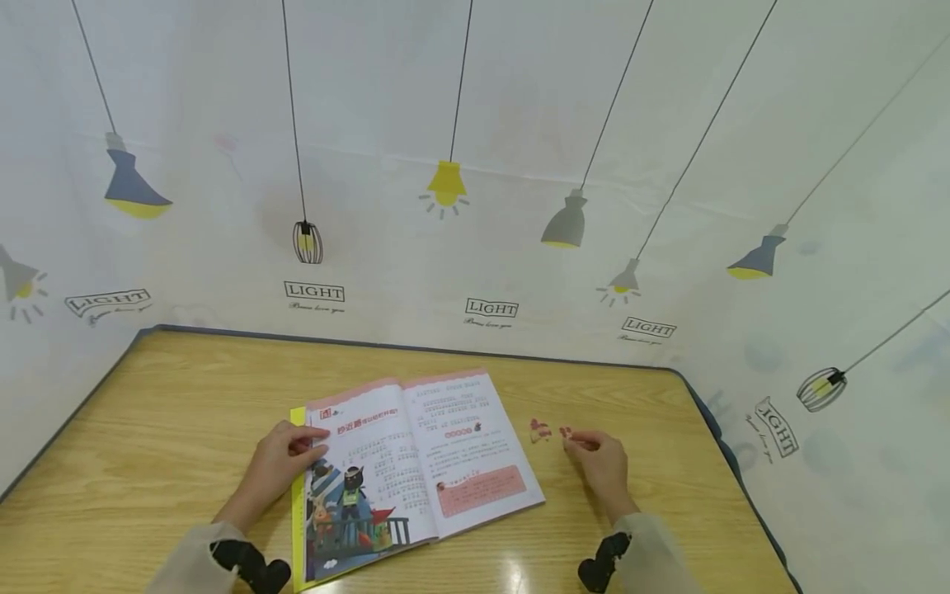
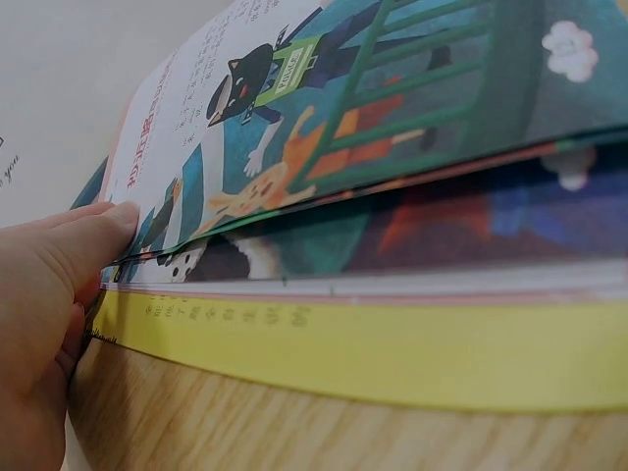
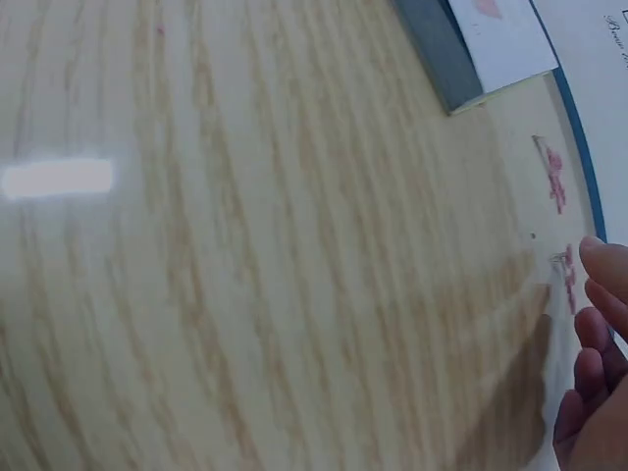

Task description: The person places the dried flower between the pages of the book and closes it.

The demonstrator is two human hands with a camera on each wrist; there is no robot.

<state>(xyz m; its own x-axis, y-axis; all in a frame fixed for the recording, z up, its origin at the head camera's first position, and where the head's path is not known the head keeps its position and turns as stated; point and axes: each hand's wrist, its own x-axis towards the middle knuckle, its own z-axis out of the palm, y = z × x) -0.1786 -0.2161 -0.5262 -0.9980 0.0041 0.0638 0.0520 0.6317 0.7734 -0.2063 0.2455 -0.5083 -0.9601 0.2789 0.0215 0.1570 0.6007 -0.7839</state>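
An open picture book (image 1: 460, 437) lies on the wooden table, its left page showing a black cat in a police vest. My left hand (image 1: 285, 454) grips the book's left edge. In the left wrist view its thumb (image 2: 120, 218) presses on the page, with fingers curled under the edge; a gap shows between the upper pages and those below. Right of the book is a small flat pink-and-red cutout (image 1: 539, 430). My right hand (image 1: 603, 466) pinches a second such cutout (image 1: 566, 432) by its near edge, fingertips low over the table.
The yellow back cover (image 2: 392, 358) sticks out along the book's left side. A white curtain (image 1: 386, 206) printed with lamps and lettering surrounds the wooden table (image 1: 200, 388) at the back and sides. A bright reflection shows on the tabletop near the front.
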